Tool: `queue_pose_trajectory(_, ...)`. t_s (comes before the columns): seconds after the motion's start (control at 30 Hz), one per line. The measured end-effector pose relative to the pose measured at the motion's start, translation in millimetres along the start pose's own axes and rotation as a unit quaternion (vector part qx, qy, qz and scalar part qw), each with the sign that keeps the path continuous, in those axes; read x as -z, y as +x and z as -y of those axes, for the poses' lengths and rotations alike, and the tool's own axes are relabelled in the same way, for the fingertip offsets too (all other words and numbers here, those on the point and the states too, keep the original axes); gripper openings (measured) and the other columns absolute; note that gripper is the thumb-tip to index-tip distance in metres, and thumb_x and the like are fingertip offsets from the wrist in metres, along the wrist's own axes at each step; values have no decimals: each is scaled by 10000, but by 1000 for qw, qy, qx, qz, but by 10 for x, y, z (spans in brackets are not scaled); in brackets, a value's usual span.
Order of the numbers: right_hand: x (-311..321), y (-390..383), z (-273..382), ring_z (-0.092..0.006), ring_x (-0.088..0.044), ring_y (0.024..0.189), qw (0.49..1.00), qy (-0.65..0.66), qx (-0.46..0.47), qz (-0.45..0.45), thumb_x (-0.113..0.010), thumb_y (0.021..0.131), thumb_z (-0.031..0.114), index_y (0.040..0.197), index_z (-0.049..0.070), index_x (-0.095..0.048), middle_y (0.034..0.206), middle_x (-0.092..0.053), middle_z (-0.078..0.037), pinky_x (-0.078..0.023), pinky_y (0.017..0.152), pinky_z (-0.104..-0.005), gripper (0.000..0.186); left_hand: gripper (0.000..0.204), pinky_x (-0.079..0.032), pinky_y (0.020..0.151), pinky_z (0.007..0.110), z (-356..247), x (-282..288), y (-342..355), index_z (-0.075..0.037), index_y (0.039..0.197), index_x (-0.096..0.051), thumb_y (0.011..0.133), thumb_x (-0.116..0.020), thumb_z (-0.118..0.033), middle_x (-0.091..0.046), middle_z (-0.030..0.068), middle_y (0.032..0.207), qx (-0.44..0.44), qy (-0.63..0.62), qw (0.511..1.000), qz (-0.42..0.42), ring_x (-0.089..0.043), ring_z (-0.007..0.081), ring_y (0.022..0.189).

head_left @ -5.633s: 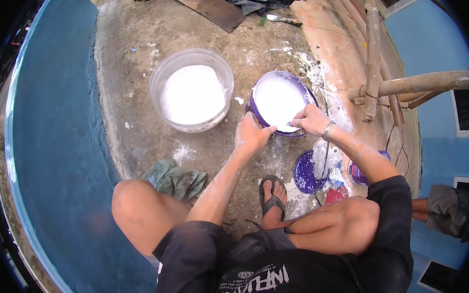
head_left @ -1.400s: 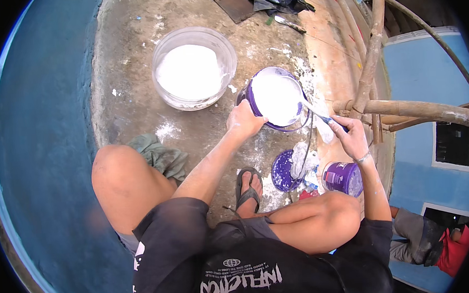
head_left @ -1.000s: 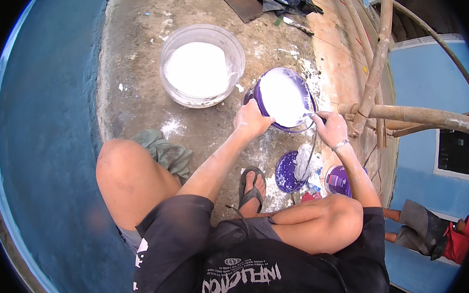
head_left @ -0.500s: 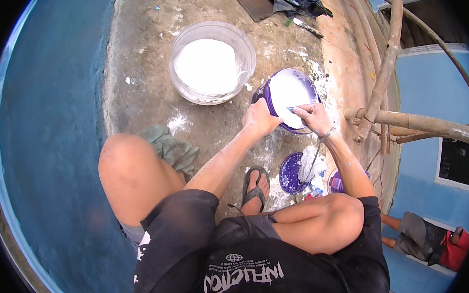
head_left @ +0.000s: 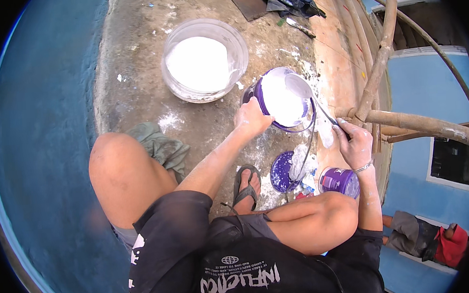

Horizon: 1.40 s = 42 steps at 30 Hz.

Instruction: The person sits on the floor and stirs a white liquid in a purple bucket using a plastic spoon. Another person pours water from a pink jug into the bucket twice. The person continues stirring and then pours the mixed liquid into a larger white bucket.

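A purple bucket (head_left: 253,94) holding bright white material stands tilted ahead of me. My left hand (head_left: 252,117) grips its near left rim, thumb over the edge. My right hand (head_left: 356,143) is closed, right of the bucket, on a slim dark-handled tool (head_left: 326,112). Its handle runs up to the bucket's right rim, beside a pale grey rounded shape; whether that shape is the tool's head or the bucket's inner wall, I cannot tell. To the left, a wide translucent tub (head_left: 238,52) holds white material.
Near my right knee lie a purple lid (head_left: 282,173) with a white clump (head_left: 300,161) on it, and a purple pail (head_left: 340,182). Grey-green cloth (head_left: 162,148) lies by my left knee. Bamboo poles (head_left: 382,65) stand at right; a blue wall (head_left: 46,136) rises at left. Another person (head_left: 428,239) is lower right.
My right hand has drawn back from over the bucket toward the right, bringing the dark handle with it. The purple pail now shows past my forearm. My left hand keeps its hold.
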State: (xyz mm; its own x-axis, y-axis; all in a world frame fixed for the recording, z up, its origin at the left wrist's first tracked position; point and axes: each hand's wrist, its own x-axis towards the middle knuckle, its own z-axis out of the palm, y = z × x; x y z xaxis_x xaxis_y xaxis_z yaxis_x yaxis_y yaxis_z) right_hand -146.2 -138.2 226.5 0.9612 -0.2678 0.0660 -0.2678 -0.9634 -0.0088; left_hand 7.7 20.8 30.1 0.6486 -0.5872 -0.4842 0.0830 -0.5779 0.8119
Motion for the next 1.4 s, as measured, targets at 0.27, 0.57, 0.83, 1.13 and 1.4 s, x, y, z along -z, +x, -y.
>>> queue_pose_trajectory(0.27, -969, 538, -229, -256, -651, 724, 955, -177, 236, 21, -623, 833, 83, 1106, 153, -702, 779, -594, -83, -510, 604, -394, 292, 641, -514, 983, 449, 40, -53, 33, 13, 1206, -573, 747, -822, -358, -675, 267, 1162, 26, -63, 998, 5, -647, 391, 1135)
queue_pose_trajectory(0.57, -1220, 904, -237, -337, -710, 833, 952, -145, 54, 266, -620, 870, 225, 912, 106, -770, 799, -699, -238, -556, 732, -437, 197, 634, -521, 971, 449, 18, -51, -5, 14, 1195, -575, 745, -823, -358, -679, 265, 1148, 1, -14, 1000, -24, -653, 386, 1126)
queue_pose_trajectory(0.83, -1379, 708, -461, -135, -557, 557, 882, 264, -181, 345, -648, 931, 213, 979, 2, -774, 659, -652, -54, -424, 526, -315, 251, 631, -529, 958, 445, 8, -32, 30, 16, 1183, -583, 734, -838, -346, -681, 266, 1140, 9, -15, 1000, -4, -658, 386, 1113)
queue_pose_trajectory(1.13, -1323, 522, -320, -41, -287, 428, 704, 548, -380, 244, -627, 960, 196, 914, 85, -691, 550, -404, 77, -175, 401, -240, 137, 644, -523, 968, 442, -65, 6, 25, 40, 1182, -585, 725, -835, -339, -679, 280, 1133, 5, 17, 1000, 8, -657, 390, 1112)
queue_pose_trajectory(1.4, -558, 242, -480, -31, -366, 484, 840, 407, -305, 190, -648, 969, 233, 1014, 17, -755, 587, -481, 69, -255, 434, -225, 246, 645, -514, 985, 437, -75, 36, -2, 45, 1181, -587, 729, -832, -344, -674, 280, 1152, 12, 11, 1000, 4, -653, 392, 1119)
